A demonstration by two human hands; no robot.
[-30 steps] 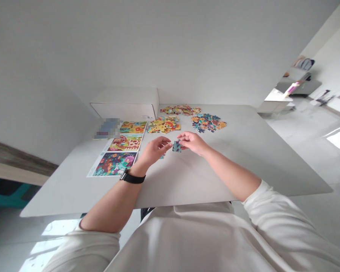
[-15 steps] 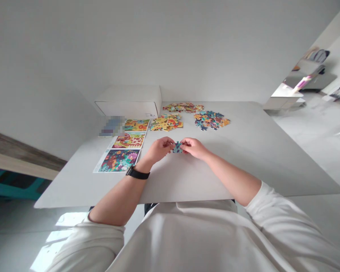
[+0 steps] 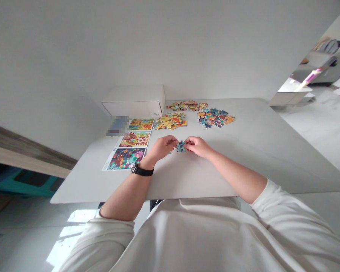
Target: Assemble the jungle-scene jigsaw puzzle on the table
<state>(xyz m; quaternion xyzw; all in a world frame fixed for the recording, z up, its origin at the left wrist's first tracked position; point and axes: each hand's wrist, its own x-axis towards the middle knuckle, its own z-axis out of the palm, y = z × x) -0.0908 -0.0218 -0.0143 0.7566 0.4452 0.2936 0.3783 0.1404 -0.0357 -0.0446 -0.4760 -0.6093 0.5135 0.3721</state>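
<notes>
Teal-blue puzzle piece point(image 3: 181, 147): located between the two hands, around the middle of the white table point(image 3: 229, 170), well in from both the near and far edges. It lies to the right of the left hand's fingertips and to the left of the right hand's. The right hand point(image 3: 198, 147) is marginally the nearer: its thumb and forefinger are narrowed and pinch the piece's right edge. The left hand point(image 3: 162, 147) has its fingers drawn together at the opposite edge; contact appears likely, but a firm hold cannot be confirmed. No clear long axis is noted; the outline is nearly as broad as deep, with one knob pointing to the far edge. Whether the piece rests on the surface or is slightly raised cannot be told. A smaller teal fragment point(image 3: 169, 152) shows just beneath the left fingers, mostly hidden; its grip status is undetermined.
</notes>
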